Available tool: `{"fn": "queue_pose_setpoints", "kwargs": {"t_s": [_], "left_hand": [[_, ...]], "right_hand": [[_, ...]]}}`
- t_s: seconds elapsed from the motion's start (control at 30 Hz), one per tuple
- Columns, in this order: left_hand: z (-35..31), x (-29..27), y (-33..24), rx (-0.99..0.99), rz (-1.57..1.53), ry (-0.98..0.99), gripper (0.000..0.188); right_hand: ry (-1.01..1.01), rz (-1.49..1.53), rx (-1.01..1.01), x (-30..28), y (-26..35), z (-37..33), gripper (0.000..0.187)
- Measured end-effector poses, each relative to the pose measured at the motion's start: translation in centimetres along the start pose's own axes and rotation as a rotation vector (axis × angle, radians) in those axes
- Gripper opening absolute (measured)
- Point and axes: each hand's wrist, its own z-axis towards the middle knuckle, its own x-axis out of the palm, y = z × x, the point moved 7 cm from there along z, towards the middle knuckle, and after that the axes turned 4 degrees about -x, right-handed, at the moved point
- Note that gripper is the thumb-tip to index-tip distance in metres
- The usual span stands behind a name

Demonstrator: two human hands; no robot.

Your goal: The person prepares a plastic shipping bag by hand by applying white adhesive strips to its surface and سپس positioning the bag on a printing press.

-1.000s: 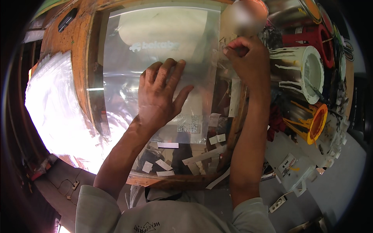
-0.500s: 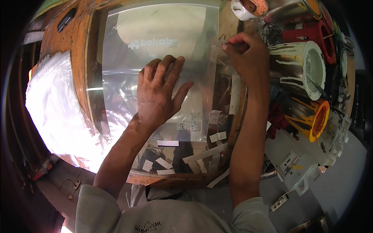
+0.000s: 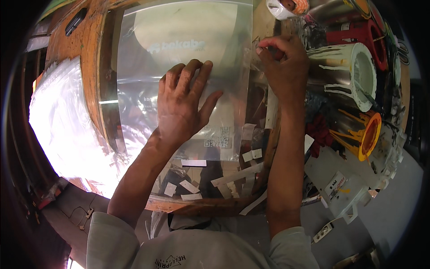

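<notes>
Steadily, your open left hand [image 3: 181, 103] stays on the printed clear plastic bag [image 3: 228, 80], apparently keeping it flat on the table [image 3: 192, 206]; your right hand [image 3: 286, 62] stays pinched beside it, grip contents unclear.

Grey shirt [image 3: 215, 246], short sleeves [image 3: 112, 237], dark chest print [image 3: 172, 261]

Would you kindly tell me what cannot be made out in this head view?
In the head view:
Some print on the clear rectangular plastic bag: hidden under the left hand.
Whether the right hand pinches anything: detail there is too small.
Individual sheets in the fanned, whitish plastic stack: washed out by glare.
</notes>
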Motion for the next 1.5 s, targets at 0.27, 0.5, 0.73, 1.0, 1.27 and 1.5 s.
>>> {"fn": "queue_pose_setpoints", "kwargs": {"t_s": [0.27, 0.5, 0.73, 1.0, 1.27, 1.5], "left_hand": [[-0.1, 0.0, 0.0, -0.004, -0.005, 0.006, 0.065], [-0.1, 0.1, 0.1, -0.003, -0.005, 0.003, 0.065], [0.0, 0.0, 0.0, 0.003, -0.011, -0.004, 0.065], [0.0, -0.3, -0.3, 0.03, 0.003, -0.044, 0.061], [0.0, -0.2, -0.2, 0.03, 0.003, -0.055, 0.059], [-0.1, -0.3, 0.1, 0.006, 0.037, -0.009, 0.063]], "right_hand": [[0.004, 0.049, 0.005, 0.3, -0.3, -0.1, 0.013], [0.003, 0.029, -0.04, 0.4, -0.2, -0.1, 0.012], [-0.005, 0.006, -0.122, 0.4, -0.4, -0.4, 0.012], [-0.011, -0.064, -0.193, 0.1, 0.2, -1.2, 0.019], [0.128, -0.059, -0.195, 0.3, -1.2, -1.4, 0.033], [0.238, -0.052, -0.258, -0.1, -0.7, -1.2, 0.041]]}}
